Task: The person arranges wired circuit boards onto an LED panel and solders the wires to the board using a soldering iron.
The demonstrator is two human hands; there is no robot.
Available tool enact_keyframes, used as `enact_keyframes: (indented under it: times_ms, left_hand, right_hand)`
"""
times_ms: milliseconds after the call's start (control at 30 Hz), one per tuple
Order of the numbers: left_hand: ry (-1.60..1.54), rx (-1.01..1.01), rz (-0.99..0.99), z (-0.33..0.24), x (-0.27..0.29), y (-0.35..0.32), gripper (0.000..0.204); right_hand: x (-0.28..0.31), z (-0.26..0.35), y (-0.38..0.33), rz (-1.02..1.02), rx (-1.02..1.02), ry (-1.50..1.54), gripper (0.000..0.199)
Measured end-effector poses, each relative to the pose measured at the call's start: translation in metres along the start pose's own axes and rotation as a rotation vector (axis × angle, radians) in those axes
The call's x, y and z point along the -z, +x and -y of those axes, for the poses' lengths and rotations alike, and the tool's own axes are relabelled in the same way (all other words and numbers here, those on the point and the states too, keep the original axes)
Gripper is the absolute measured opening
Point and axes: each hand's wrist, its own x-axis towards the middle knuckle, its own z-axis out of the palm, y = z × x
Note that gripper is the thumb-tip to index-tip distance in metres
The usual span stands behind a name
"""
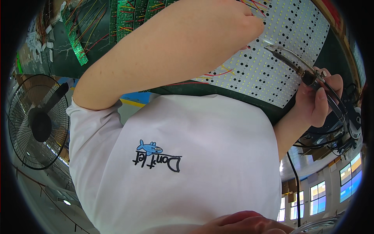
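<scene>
A large white circuit panel (269, 78), dotted with rows of small yellowish parts and black holes, lies on the dark green work surface. My left arm crosses over it from the left. The curled fingers of my left hand (247, 25) are low over the panel, close to thin red and yellow wires (257, 7); whatever they pinch is hidden. On the right, my right hand (317, 103) grips a soldering iron (289, 62) with a thin clear feed tube along it. Its tip points left toward my left hand, just above the panel. More red and yellow wires (222, 73) rest at the panel's near edge.
Several green circuit boards (124, 21) with wires stand at the back left, beside a loose green strip (80, 56). White connectors (41, 46) lie at far left. A black fan (41, 124) is left of me. Black cables (323, 142) hang on the right.
</scene>
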Motion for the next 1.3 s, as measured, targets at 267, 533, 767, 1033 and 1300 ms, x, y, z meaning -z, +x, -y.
enact_keyframes:
  times_ms: [267,533,767,1033,1300]
  left_hand:
    - [0.151,0.061,-0.073,-0.007,-0.007,0.004,0.016]
    - [0.178,0.068,-0.049,-0.008,-0.008,0.006,0.018]
    - [0.167,0.051,-0.116,-0.008,-0.01,0.004,0.019]
    - [0.171,0.06,-0.08,-0.008,-0.009,0.006,0.017]
    - [0.243,0.037,-0.05,-0.009,-0.009,0.007,0.016]
  right_hand:
    - [-0.003,-0.002,0.0,0.023,0.029,-0.084,0.023]
    - [-0.006,0.001,-0.001,0.003,0.003,-0.106,0.025]
    - [-0.009,0.001,-0.002,0.014,-0.001,-0.145,0.025]
    - [-0.011,0.0,-0.003,0.014,0.002,-0.206,0.033]
    - [-0.013,0.002,-0.001,0.017,0.002,-0.203,0.03]
